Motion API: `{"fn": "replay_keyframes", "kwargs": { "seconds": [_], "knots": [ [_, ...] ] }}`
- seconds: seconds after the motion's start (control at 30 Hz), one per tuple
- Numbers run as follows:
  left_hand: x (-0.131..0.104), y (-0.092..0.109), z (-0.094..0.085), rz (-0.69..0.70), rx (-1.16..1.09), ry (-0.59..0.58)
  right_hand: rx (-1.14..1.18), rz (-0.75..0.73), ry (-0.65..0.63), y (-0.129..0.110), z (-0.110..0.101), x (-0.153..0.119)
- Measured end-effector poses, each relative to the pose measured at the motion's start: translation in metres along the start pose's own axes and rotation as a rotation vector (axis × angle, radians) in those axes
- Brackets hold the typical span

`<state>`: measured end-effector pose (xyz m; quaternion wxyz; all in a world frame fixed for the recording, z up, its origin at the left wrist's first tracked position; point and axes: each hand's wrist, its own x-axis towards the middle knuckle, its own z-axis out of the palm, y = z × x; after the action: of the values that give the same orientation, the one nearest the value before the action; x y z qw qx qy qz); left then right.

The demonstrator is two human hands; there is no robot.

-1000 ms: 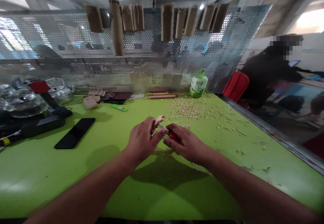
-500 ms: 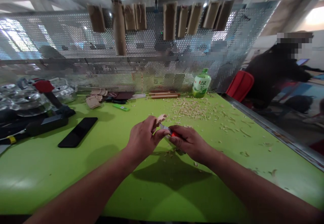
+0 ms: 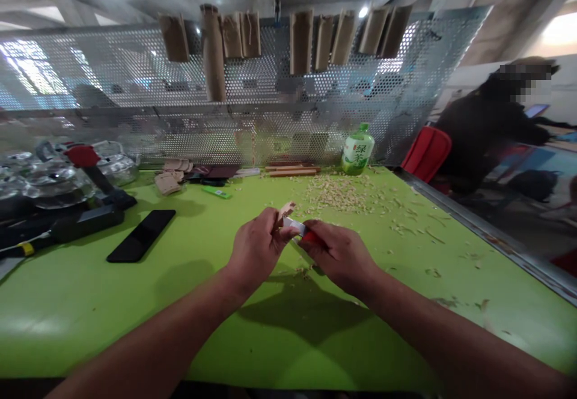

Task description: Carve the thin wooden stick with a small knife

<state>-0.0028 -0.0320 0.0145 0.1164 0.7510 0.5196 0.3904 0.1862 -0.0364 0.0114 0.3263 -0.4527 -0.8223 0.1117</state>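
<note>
Over the middle of the green table (image 3: 216, 339), my left hand (image 3: 255, 246) is closed around a small piece of pale wood (image 3: 287, 209), whose notched end sticks up past the fingers. My right hand (image 3: 342, 255) grips a carving knife (image 3: 314, 240) by its red handle. The knife's short grey blade (image 3: 294, 226) points left and lies against or very close to the wood, near my left thumb. Fingers cover most of the wood and part of the handle.
Wood shavings (image 3: 340, 193) spread over the back right. A green-labelled bottle (image 3: 357, 149) and wooden strips (image 3: 293, 170) stand along the perforated screen (image 3: 279, 128). A black phone (image 3: 142, 235) and a green cutter (image 3: 216, 192) lie left. A person (image 3: 487, 122) sits beyond the table's right edge.
The knife blade has turned slightly and shows more of its flat side beside the wood. Both hands keep their grips in nearly the same place. The camera view has shifted a little.
</note>
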Motion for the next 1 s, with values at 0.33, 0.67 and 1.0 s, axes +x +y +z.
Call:
{"fn": "replay_keyframes", "kwargs": {
  "seconds": [0.33,0.67,1.0],
  "knots": [
    [0.005,-0.001,0.004,-0.179,-0.212,-0.084,-0.222,-0.06,0.115,0.011,0.01,0.0],
    [0.004,0.002,0.0,-0.299,-0.385,-0.159,0.165,0.07,-0.028,0.014,0.008,0.003],
    [0.003,-0.004,0.001,-0.148,-0.207,-0.137,0.187,0.063,-0.144,0.005,0.001,0.001]
  ]
}}
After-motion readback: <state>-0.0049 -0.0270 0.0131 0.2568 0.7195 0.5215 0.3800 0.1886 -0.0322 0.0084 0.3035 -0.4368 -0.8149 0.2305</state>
